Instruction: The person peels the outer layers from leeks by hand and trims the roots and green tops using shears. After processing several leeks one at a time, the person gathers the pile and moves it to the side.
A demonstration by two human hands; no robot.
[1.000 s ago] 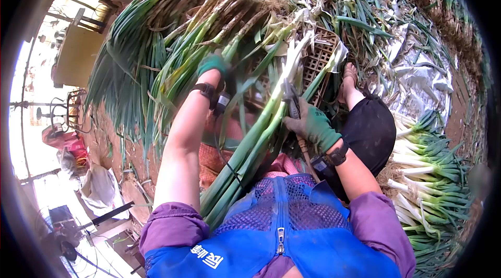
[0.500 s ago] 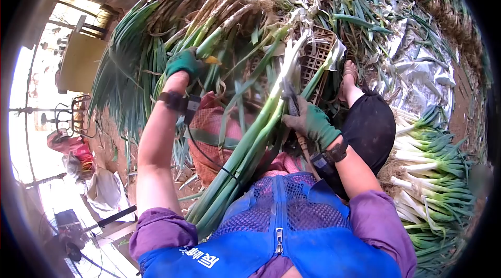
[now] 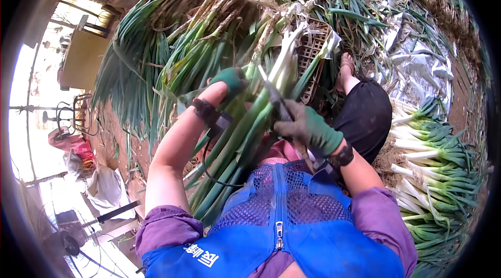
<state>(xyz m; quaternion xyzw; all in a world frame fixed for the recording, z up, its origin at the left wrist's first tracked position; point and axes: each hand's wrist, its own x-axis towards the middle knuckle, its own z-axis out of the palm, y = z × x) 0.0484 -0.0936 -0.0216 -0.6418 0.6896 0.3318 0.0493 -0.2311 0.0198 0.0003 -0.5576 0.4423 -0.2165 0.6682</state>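
Leeks point(image 3: 245, 126): likely light, bendy, slick; grip mid-stalk. Left hand point(image 3: 229, 80) fingers wrapped round them, right hand point(image 3: 305, 127) fingers clamping blade point(image 3: 271, 95).

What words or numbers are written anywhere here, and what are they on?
Blue vest: white printed characters on its front, upside down to the camera, too blurred to read.
No writing shows on the right hand, its knife, the left hand or the leeks.
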